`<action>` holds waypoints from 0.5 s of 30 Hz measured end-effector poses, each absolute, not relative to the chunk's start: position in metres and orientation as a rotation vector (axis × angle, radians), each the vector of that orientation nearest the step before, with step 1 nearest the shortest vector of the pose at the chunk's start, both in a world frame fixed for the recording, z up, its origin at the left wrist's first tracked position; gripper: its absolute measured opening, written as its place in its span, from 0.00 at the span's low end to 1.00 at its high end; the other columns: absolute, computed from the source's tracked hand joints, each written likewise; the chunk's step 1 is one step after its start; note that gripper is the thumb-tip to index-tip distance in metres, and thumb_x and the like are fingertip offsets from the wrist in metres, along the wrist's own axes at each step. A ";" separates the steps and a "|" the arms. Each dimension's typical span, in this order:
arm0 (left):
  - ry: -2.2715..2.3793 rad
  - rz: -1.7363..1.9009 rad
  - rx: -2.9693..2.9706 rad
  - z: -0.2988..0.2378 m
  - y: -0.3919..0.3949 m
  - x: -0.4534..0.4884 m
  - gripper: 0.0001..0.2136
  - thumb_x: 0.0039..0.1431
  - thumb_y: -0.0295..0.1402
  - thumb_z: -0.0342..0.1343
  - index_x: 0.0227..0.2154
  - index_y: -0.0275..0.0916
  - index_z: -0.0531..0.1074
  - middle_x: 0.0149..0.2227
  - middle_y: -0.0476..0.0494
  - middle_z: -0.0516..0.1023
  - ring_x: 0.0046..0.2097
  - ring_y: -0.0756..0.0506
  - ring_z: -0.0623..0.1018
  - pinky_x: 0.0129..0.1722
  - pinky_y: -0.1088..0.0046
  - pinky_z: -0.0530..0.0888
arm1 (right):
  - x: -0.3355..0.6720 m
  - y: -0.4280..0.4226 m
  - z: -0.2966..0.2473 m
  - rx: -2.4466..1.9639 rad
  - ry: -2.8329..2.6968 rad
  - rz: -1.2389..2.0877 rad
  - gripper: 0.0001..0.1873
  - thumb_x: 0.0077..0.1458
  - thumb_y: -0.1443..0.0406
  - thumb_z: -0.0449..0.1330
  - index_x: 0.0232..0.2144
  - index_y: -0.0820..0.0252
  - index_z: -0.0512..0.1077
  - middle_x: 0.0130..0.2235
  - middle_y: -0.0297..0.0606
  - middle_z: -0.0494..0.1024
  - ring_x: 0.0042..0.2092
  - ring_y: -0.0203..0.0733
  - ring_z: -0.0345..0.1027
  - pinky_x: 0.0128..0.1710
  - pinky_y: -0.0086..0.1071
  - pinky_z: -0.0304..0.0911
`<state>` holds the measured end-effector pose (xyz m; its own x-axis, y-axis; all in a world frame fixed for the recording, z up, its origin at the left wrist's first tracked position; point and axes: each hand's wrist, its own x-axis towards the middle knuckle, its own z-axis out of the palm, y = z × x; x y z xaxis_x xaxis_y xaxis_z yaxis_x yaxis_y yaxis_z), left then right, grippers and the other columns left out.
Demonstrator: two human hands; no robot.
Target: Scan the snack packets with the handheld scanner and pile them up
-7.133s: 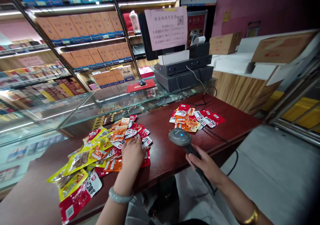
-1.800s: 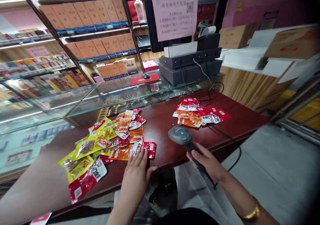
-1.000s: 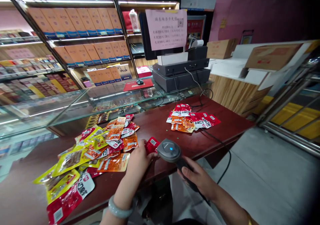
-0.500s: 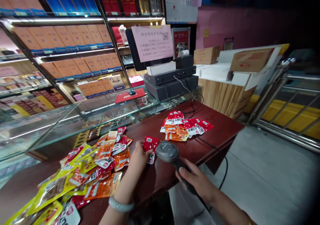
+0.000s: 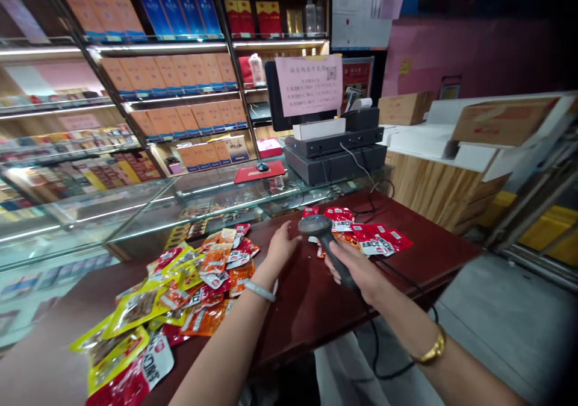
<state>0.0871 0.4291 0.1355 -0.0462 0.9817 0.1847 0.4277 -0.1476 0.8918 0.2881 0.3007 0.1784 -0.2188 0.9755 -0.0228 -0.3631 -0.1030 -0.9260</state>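
My right hand is wrapped round the handle of a dark grey barcode scanner, its head pointing left with a small blue light on top. My left hand hovers over the table just left of the scanner head, fingers stretched out and nothing in them. Behind and right of the scanner lies a small pile of red and orange snack packets, partly hidden by it. One red snack packet lies at that pile's left end. A larger heap of yellow, orange and red snack packets spreads to the left of my left forearm.
The packets lie on a dark red wooden table. Behind it stands a glass display counter with a mouse on a red pad and a monitor. The scanner's black cable hangs past the table's front edge.
My left hand has let go of a red packet and opened. The scanner in my right hand has moved up to beside the right pile. The whole view has shifted leftward.
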 end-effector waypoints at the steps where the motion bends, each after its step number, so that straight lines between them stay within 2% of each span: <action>1: 1.628 1.123 1.746 0.138 0.426 0.070 0.28 0.49 0.29 0.69 0.55 0.35 0.74 0.60 0.27 0.76 0.63 0.33 0.75 0.64 0.59 0.67 | 0.284 0.306 0.180 -0.846 -1.050 1.586 0.30 0.48 0.40 0.71 0.33 0.56 0.67 0.21 0.22 0.67 0.19 0.29 0.54 0.20 0.25 0.51; 3: 1.942 0.954 1.967 0.146 0.423 0.031 0.24 0.58 0.33 0.63 0.58 0.34 0.72 0.60 0.25 0.76 0.63 0.32 0.74 0.64 0.57 0.66 | 0.271 0.318 0.183 -0.821 -1.090 1.631 0.30 0.49 0.40 0.70 0.32 0.56 0.66 0.21 0.22 0.68 0.19 0.29 0.55 0.20 0.25 0.52; 6: 2.377 0.506 2.108 0.163 0.426 -0.026 0.22 0.66 0.37 0.52 0.58 0.28 0.71 0.57 0.21 0.77 0.60 0.31 0.76 0.60 0.56 0.69 | 0.248 0.340 0.189 -0.778 -1.173 1.698 0.29 0.48 0.40 0.70 0.32 0.55 0.66 0.21 0.23 0.70 0.19 0.30 0.57 0.21 0.26 0.54; 8: 2.512 0.262 2.077 0.170 0.431 -0.055 0.21 0.67 0.39 0.50 0.53 0.27 0.74 0.53 0.19 0.79 0.57 0.30 0.78 0.56 0.56 0.71 | 0.232 0.359 0.194 -0.757 -1.228 1.737 0.30 0.47 0.40 0.71 0.32 0.55 0.66 0.20 0.23 0.71 0.19 0.30 0.57 0.20 0.26 0.55; 11: 2.540 0.139 2.035 0.173 0.439 -0.078 0.19 0.66 0.39 0.51 0.46 0.28 0.79 0.49 0.20 0.81 0.54 0.30 0.79 0.54 0.58 0.72 | 0.210 0.390 0.197 -0.741 -1.309 1.791 0.31 0.45 0.40 0.72 0.31 0.56 0.66 0.19 0.25 0.72 0.18 0.30 0.58 0.19 0.25 0.55; 15: 2.547 0.073 2.066 0.167 0.454 -0.076 0.20 0.66 0.40 0.49 0.48 0.31 0.80 0.54 0.24 0.79 0.58 0.33 0.76 0.58 0.60 0.70 | 0.189 0.426 0.190 -0.732 -1.328 1.817 0.30 0.48 0.39 0.69 0.30 0.54 0.63 0.19 0.24 0.71 0.17 0.30 0.58 0.18 0.25 0.54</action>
